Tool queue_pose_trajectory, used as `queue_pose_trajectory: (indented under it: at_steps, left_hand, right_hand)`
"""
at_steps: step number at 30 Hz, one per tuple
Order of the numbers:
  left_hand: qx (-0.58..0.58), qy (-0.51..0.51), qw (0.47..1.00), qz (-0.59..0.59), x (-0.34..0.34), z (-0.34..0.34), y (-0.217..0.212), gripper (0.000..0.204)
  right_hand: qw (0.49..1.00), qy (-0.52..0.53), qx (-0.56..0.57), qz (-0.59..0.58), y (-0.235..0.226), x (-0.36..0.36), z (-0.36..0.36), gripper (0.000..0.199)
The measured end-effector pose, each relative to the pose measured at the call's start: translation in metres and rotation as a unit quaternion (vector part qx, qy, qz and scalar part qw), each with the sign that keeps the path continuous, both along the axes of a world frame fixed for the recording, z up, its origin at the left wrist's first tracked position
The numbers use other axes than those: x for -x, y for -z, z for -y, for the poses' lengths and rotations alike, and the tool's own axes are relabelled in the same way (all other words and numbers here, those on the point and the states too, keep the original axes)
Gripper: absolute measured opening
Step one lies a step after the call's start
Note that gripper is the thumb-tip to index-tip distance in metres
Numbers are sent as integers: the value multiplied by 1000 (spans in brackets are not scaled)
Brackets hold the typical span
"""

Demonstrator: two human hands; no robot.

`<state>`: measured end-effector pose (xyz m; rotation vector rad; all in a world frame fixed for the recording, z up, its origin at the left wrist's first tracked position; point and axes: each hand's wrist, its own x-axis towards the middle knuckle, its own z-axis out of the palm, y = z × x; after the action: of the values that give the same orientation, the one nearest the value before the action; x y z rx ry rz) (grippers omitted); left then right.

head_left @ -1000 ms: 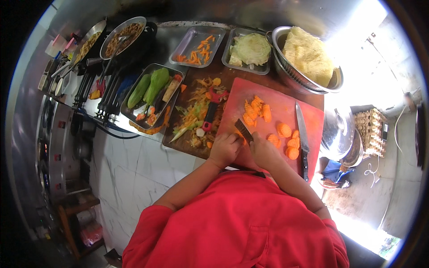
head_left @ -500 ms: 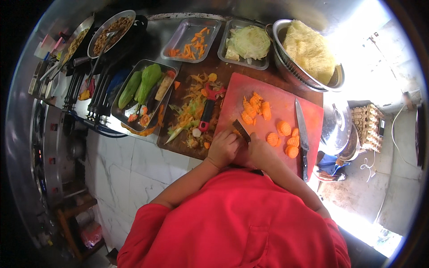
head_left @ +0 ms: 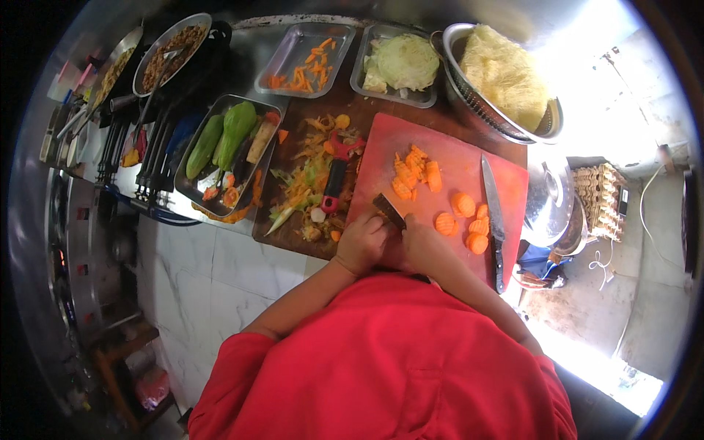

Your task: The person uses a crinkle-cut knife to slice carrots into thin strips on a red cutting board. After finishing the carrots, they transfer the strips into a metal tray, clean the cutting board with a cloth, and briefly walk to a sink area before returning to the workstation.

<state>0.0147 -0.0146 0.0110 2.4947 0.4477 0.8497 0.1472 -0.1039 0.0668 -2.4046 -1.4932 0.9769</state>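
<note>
My right hand [head_left: 423, 242] is closed round the handle end of a crinkle cutter with a short, broad, dark blade [head_left: 389, 211]. The blade slants over the near left part of a red cutting board [head_left: 458, 150]. Just left of it, my left hand [head_left: 361, 243] presses down with curled fingers, hiding whatever lies under them. Ridged carrot pieces [head_left: 414, 172] lie in a pile beyond the blade. Round wavy carrot slices [head_left: 462, 205] sit to the right. Along the board's right side rests a long knife [head_left: 493, 209] with a black handle.
Peelings [head_left: 304, 191] and a red-and-black peeler [head_left: 337, 172] lie on a wooden board at left. Trays hold green vegetables [head_left: 235, 136], carrot sticks [head_left: 312, 70] and cut cabbage [head_left: 402, 62]. A colander [head_left: 458, 95] of noodles stands far right; a pan [head_left: 172, 55] of food is far left.
The whole view has shifted slightly, with things sitting a little higher and further left. Both hands and the cutter keep nearly the same place on the board.
</note>
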Motion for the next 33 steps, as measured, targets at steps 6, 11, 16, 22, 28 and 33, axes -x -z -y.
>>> queue_pose_trajectory:
  at_steps: [6,11,16,22,28,33]
  left_hand:
    - [-6,6,1000,11,3,0,2,16]
    - [23,-14,1000,12,0,4,1,16]
    - [9,10,1000,14,2,1,6,17]
    - [1,1,1000,16,4,0,2,17]
    - [0,-10,1000,15,3,4,4,15]
    - [25,-5,1000,8,4,5,6,9]
  right_hand:
    - [998,-35,-45,6,-21,-3,1,21]
    - [999,-43,-3,14,-4,-1,2,22]
    - [1000,-8,-3,-15,-6,-1,-1,22]
    - [998,-45,-32,-9,-19,-2,0,22]
    - [999,-22,-20,-21,-7,3,6,22]
    - [995,-76,-63,12,3,6,3,21]
